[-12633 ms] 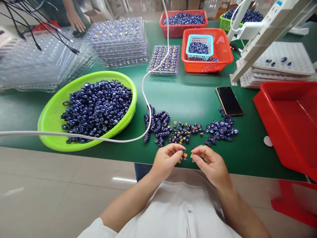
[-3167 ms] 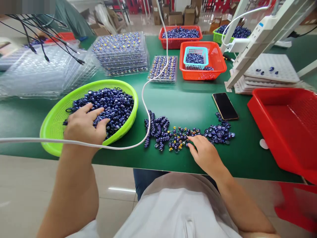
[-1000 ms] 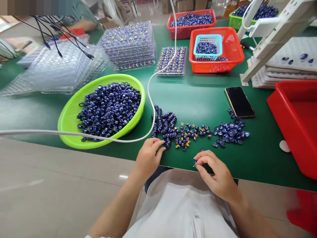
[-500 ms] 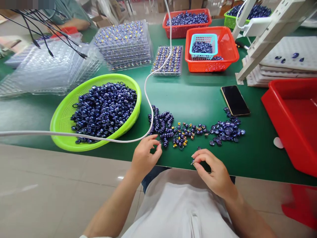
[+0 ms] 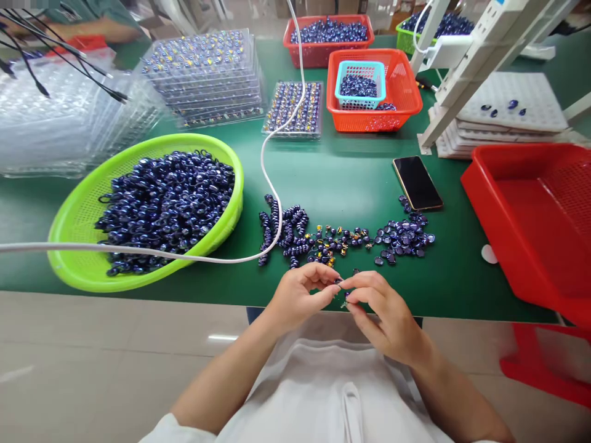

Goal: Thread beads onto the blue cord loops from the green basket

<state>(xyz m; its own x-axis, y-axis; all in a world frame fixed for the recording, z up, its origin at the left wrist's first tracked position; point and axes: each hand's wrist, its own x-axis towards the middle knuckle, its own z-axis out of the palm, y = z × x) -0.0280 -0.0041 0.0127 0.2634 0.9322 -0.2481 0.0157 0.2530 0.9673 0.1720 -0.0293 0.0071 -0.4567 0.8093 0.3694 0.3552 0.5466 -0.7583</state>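
My left hand (image 5: 305, 294) pinches a small dark blue shiny piece (image 5: 338, 281) between thumb and fingertips at the table's front edge. Touching it from the right, my right hand (image 5: 383, 311) is closed on another small dark piece (image 5: 346, 296) with a bright metallic bit; its exact kind is too small to make out. Just beyond my hands lie rows of stacked blue ring-like pieces (image 5: 289, 231), a scatter of blue beads with gold parts (image 5: 339, 239), and a pile of flat blue oval pieces (image 5: 406, 237).
A lime green basket (image 5: 64, 246) heaped with blue looped pieces stands left, a white cable (image 5: 265, 166) crossing it. A phone (image 5: 418, 183) and red bin (image 5: 489, 184) are right. Behind stand stacked clear trays (image 5: 207, 92), an orange basket (image 5: 401, 80) and a metal post (image 5: 462, 74).
My left hand has moved right from the stacked ring-like pieces, now holding a small piece, and has met my right hand. The camera view has shifted slightly right.
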